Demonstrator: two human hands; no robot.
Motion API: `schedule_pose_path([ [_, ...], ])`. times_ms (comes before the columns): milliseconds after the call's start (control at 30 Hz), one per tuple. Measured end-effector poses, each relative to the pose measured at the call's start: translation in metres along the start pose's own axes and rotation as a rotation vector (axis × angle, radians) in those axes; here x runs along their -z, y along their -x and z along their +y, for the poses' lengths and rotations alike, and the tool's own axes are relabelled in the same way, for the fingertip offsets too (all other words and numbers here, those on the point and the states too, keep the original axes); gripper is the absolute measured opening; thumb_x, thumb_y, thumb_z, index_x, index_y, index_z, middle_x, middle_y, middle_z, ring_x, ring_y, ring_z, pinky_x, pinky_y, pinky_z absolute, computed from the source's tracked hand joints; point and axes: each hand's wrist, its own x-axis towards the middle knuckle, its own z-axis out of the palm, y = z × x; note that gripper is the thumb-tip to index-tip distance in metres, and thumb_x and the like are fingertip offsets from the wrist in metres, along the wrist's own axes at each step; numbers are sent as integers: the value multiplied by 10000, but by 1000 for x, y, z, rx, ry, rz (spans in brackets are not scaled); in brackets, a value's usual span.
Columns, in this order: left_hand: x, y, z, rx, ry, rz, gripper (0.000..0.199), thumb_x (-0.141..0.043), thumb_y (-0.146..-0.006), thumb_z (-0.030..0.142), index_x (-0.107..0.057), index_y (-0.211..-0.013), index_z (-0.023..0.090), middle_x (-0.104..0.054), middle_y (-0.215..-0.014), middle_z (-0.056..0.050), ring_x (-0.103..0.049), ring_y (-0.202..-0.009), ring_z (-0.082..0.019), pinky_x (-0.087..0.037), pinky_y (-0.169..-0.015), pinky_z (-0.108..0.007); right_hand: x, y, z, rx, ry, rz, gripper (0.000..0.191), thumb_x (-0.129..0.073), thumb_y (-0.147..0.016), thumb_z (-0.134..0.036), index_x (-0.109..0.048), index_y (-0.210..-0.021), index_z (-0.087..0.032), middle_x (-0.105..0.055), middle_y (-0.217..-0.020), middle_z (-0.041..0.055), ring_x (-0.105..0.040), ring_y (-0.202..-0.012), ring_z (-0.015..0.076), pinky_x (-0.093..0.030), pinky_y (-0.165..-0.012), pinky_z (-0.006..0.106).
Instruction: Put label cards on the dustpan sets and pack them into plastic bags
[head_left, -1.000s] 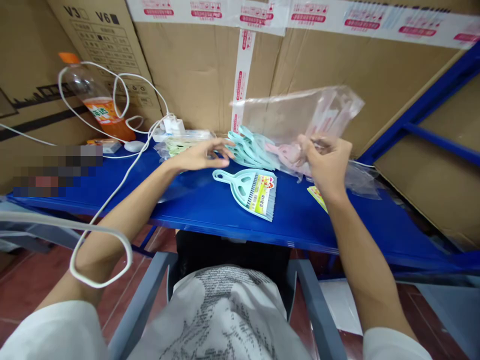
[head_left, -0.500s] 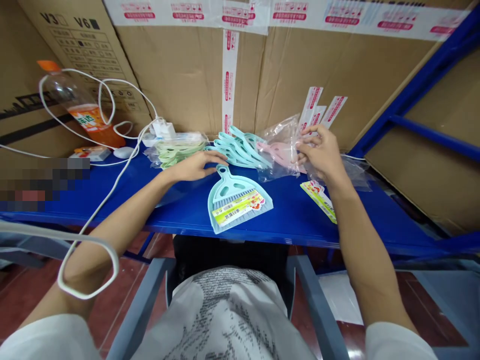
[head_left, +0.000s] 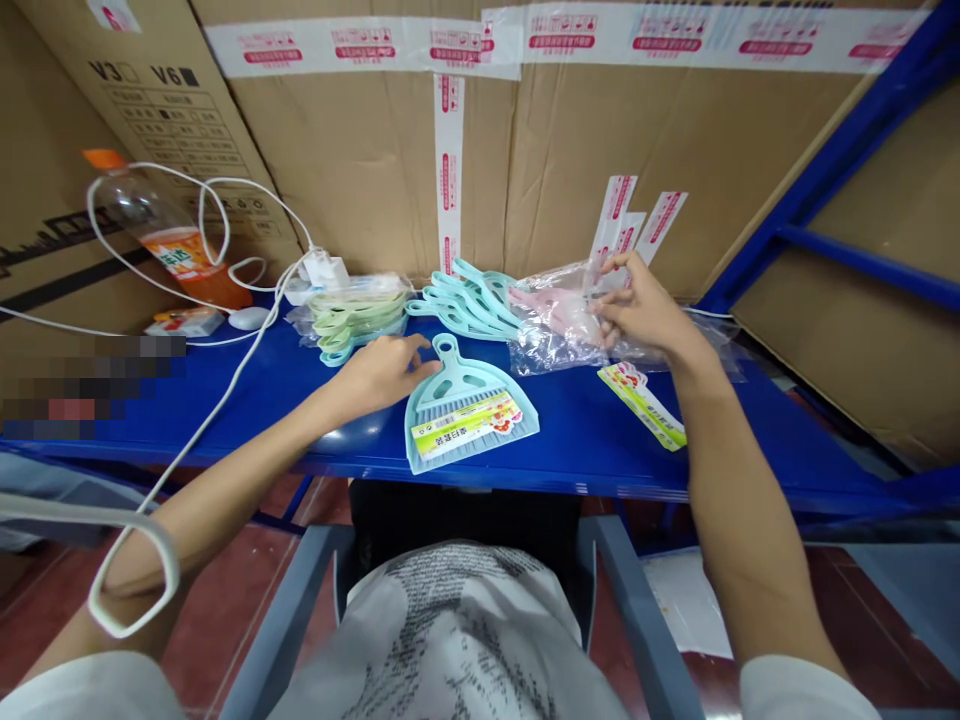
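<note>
A light blue dustpan (head_left: pixel 459 379) lies on the blue table, its handle pointing away from me. A grey-blue brush with a yellow-green printed card (head_left: pixel 469 427) rests in it. My left hand (head_left: pixel 384 372) is just left of the handle, fingers bent and apart, seemingly holding nothing. My right hand (head_left: pixel 637 308) pinches the edge of a clear plastic bag (head_left: pixel 551 350). A pink dustpan (head_left: pixel 551 305) lies at that bag, seen through the film. Right of the blue dustpan, another printed card (head_left: pixel 643 406) lies near my right forearm.
Light blue dustpans (head_left: pixel 472 300) are stacked at the back, beside a green pile (head_left: pixel 352 322). An orange drink bottle (head_left: pixel 180 250) and a looping white cable (head_left: pixel 247 370) are on the left. Cardboard boxes (head_left: pixel 360 170) stand behind; tape strips (head_left: pixel 664 222) hang at right.
My left hand has moved from the stacked dustpans down and left, uncovering a blue handle under the green pile. The clear bag has sunk flatter over the pink dustpan.
</note>
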Motion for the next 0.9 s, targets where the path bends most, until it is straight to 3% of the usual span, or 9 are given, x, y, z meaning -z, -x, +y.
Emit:
schedule_pose_path([
  [133,13,-6,-13,-2,122,-154,619,-645,-990,539,-699,-1434,110,-854,-976,-106,-798,-821,-272,-571,-742,-353,-5,0,2,8,23,-17,477,-788,-887,-154,-565,-1287,-292,-683,-943,20,-708,-569,178,-553,-452,283],
  [233,27,-19,-25,46,224,-134,562,-659,-978,541,-736,-1364,141,-809,-768,-55,-741,-628,-223,-536,-620,-314,-12,-1,6,22,116,20,655,-853,-853,-189,-524,-1409,-303,-723,-1113,70,-692,-549,154,-565,-458,296],
  [300,32,-39,-33,17,333,-61,430,-725,-933,499,-793,-1205,173,-792,-732,-41,-710,-580,-200,-524,-593,-301,-18,-3,10,36,172,53,779,-893,-820,-199,-484,-1475,-306,-733,-1228,106,-680,-543,140,-580,-480,309],
  [433,26,-93,-36,-126,632,143,272,-881,-804,336,-812,-1002,164,-804,-864,-80,-731,-732,-207,-579,-742,-328,-29,-7,9,10,18,-19,878,-869,-806,-187,-402,-1537,-321,-765,-1208,88,-722,-615,160,-627,-549,322],
  [567,10,-125,-24,-106,1022,237,627,-966,-748,278,-724,-1312,154,-784,-1190,-134,-761,-1081,-255,-617,-978,-395,-40,-3,-3,35,-144,-23,908,-831,-859,-222,-317,-1593,-370,-785,-1162,20,-754,-709,144,-669,-688,309],
  [633,2,-126,-19,-91,1207,270,830,-967,-774,267,-591,-1513,217,-731,-1338,-140,-747,-1212,-267,-613,-1064,-436,-45,0,-11,67,-207,-48,935,-823,-885,-247,-269,-1623,-395,-791,-1177,10,-767,-745,146,-681,-739,317],
  [700,-3,-119,-18,-108,1348,236,884,-959,-808,269,-509,-1570,253,-720,-1347,-138,-758,-1226,-275,-631,-1053,-449,-52,4,-17,89,-262,-90,950,-820,-897,-262,-243,-1638,-405,-797,-1192,15,-782,-774,158,-684,-763,324],
  [800,-6,-108,-20,-136,1458,161,738,-985,-783,265,-597,-1408,206,-780,-1167,-109,-810,-1064,-256,-659,-901,-367,-63,7,-25,68,-276,-91,920,-813,-913,-287,-257,-1636,-414,-794,-1247,34,-802,-826,180,-675,-762,324],
  [900,-2,-101,-23,-102,1492,174,534,-975,-769,219,-698,-1222,167,-816,-1023,-83,-805,-851,-193,-613,-708,-265,-67,9,-32,23,-261,-89,858,-822,-951,-408,-286,-1621,-414,-796,-1263,49,-803,-858,200,-660,-736,323],
])
